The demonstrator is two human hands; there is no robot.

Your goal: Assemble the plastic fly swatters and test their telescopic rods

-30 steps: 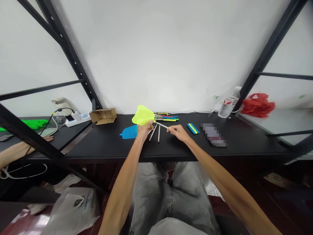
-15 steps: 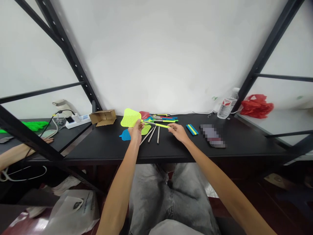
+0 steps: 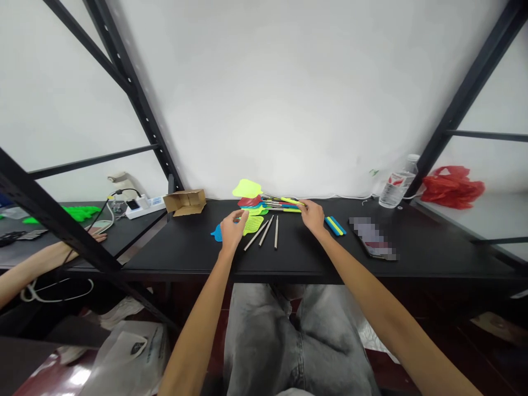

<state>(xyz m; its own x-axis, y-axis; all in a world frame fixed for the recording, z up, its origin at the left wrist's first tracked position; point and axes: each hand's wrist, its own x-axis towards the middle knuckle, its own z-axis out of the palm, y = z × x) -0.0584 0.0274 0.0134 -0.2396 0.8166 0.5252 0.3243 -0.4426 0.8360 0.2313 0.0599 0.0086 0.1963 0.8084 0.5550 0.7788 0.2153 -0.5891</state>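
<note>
R hand (image 3: 313, 217): fingers clamped on handle (image 3: 292, 201) of neon-yellow plastic mesh flyswatter (image 3: 247, 188), by multicol. swatter pile (image 3: 249, 202); L hand (image 3: 232, 230): fingers apart, nr blue plastic mesh head (image 3: 217, 234).

From my remote post I log a plain whitish wall (image 3: 280, 99) behind a black bench (image 3: 173, 247); black metal uprights (image 3: 138, 102) frame both sides, splaying toward the top, with slim crossbars (image 3: 94, 160); dark red floor (image 3: 76, 377) below, glossy, catching glare at lower left; light soft, fairly even.
</note>
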